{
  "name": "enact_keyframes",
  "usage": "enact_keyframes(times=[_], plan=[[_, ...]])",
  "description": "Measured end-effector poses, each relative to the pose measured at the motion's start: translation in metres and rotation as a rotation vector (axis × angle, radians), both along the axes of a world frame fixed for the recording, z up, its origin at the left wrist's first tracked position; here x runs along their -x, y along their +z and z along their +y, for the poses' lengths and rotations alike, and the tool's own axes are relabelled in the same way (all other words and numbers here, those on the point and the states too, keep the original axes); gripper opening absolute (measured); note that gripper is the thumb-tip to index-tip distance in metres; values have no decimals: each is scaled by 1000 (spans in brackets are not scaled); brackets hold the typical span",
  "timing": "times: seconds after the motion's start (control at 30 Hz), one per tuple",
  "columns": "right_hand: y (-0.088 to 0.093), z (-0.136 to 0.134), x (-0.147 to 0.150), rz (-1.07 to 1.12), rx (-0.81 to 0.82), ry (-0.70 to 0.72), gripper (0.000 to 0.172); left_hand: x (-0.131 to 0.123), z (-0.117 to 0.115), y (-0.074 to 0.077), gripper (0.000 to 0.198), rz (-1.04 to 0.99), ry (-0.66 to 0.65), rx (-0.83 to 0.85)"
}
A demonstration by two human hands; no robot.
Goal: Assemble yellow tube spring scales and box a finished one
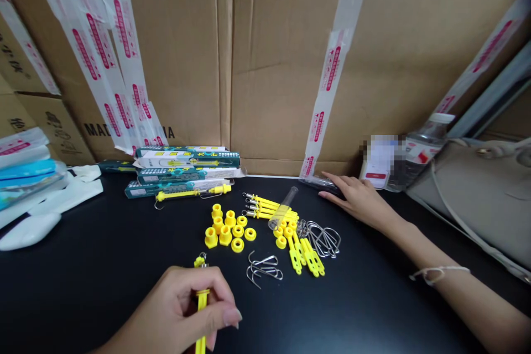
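My left hand (194, 310) is closed around a yellow plastic spring-scale rod (202, 301), which stands roughly upright with a small metal loop at its top. At the back right, my right hand (360, 199) reaches over clear plastic tubes (317, 182), thumb and forefinger apart on either side of them. Whether it grips one is unclear. Between the hands lie yellow collars and rings (225, 235), loose metal hooks (263, 270), yellow flat-ended pieces (311, 257) and more wire hooks (326, 240). One clear tube (284, 207) leans across several yellow rods with springs (265, 206).
An assembled yellow spring scale (193, 192) lies before stacked spring-scale boxes (186, 160). Large taped cartons (274, 66) wall off the back. A bottle (418, 149), a phone (379, 163) and a grey bag (477, 193) stand right; white plastic packaging (37, 221) lies left.
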State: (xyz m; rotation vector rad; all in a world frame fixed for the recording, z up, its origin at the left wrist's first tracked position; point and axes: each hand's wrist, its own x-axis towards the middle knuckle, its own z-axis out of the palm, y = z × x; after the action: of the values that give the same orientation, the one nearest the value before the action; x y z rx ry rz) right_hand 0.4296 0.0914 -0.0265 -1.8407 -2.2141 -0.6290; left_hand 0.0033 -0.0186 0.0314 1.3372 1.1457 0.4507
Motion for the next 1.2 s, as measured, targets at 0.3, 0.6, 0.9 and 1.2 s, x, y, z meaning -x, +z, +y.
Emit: enact_keyframes(times=[0.3,0.6,0.9,1.2], plan=[[7,-10,-9,124,191,236,62,2,2,-4,26,2,-26,5],[-3,-15,-6,142,247,199,86,2,2,-1,29,11,-24,11],[5,-20,17,168,140,311,72,2,2,-3,27,16,-25,4],[45,-52,117,93,30,599,32,5,2,-10,30,6,-45,-45]])
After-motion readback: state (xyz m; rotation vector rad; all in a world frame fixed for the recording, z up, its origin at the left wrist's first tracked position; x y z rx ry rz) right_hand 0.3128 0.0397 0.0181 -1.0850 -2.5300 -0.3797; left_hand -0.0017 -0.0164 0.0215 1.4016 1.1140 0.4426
